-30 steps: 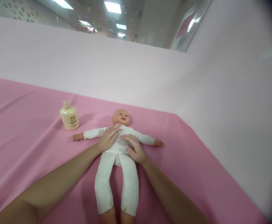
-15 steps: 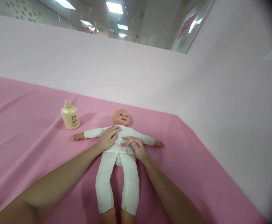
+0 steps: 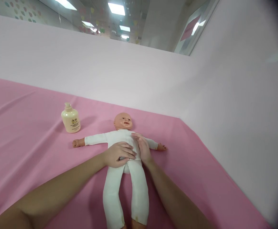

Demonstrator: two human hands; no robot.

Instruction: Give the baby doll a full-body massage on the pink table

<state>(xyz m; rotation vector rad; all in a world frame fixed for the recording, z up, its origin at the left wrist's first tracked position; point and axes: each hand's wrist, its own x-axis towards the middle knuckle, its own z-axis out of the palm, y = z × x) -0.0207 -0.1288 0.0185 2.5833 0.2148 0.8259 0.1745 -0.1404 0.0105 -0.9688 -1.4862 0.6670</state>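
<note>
A baby doll (image 3: 120,136) with a white cloth body lies on its back, arms spread wide and head toward the wall. Across its lower belly rests my left hand (image 3: 120,154), fingers stretched out and pointing right. My right hand (image 3: 143,148) lies along the right side of the doll's chest, its fingers extended toward the shoulder. Neither hand grasps anything. The doll's feet are cut off by the lower edge of the view.
A cream pump bottle (image 3: 71,119) stands left of the doll's head, beyond its outstretched arm. Pink cloth (image 3: 34,127) covers the surface. White walls (image 3: 93,70) border it behind and on the right, with a window (image 3: 139,19) above.
My left hand has slid from the doll's upper chest down to its lower belly. My right hand has moved up from the belly to the chest's right side. The doll's legs have shifted right.
</note>
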